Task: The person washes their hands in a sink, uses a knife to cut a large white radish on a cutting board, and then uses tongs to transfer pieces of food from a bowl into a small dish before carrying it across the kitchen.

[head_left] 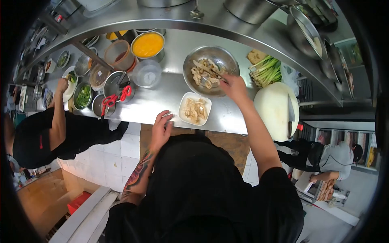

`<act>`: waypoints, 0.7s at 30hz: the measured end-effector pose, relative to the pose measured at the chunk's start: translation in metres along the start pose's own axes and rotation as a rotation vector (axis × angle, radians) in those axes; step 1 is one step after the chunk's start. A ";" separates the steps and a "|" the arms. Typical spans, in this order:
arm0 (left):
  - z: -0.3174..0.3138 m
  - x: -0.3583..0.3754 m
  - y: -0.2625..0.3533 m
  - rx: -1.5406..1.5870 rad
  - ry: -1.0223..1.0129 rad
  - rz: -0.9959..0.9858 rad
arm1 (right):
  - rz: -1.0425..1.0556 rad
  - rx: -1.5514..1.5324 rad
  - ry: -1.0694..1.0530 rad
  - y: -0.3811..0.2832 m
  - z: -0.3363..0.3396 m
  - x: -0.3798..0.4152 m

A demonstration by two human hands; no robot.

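- right hand (233,86) closed on slim utensil (204,67), over metal bowl (227,60);
- left hand (162,124) open, fingers apart, at counter's (170,87) near edge;
- white dish (209,107) between hands

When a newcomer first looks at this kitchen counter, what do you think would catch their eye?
Probably the bright yellow-orange food in a round metal container towards the back left, then the red scissor handles nearer the front on that side. The green stalks at the right might come next, just behind the round, pale cutting board with a knife on it.
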State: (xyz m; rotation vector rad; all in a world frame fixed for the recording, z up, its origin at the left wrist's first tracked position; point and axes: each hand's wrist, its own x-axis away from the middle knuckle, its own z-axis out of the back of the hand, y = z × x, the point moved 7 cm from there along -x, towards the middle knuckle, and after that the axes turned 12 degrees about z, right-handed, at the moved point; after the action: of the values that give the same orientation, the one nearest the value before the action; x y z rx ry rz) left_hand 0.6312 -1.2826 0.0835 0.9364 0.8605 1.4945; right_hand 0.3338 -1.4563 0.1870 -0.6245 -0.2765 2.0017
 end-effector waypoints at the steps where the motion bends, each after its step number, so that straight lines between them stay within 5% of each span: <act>1: 0.003 0.004 -0.006 0.036 0.026 0.012 | -0.017 -0.096 -0.015 -0.009 0.011 0.011; 6: 0.001 0.008 -0.021 0.061 0.011 0.039 | -0.255 -0.521 -0.306 -0.042 -0.003 0.098; 9: -0.006 0.003 -0.015 0.049 -0.024 0.029 | -0.112 -0.323 -0.345 -0.042 -0.026 0.117; 14: -0.002 -0.006 0.007 0.038 -0.028 -0.001 | -0.189 -0.363 -0.278 -0.057 0.011 0.097; 21: -0.002 -0.007 0.010 0.067 -0.061 0.032 | 0.004 0.281 -0.200 -0.011 0.008 0.029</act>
State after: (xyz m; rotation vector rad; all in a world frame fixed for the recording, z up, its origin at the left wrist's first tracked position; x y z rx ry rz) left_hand 0.6258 -1.2903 0.0913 1.0441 0.8593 1.4643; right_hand 0.3269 -1.4253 0.1900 -0.2487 -0.1094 2.0609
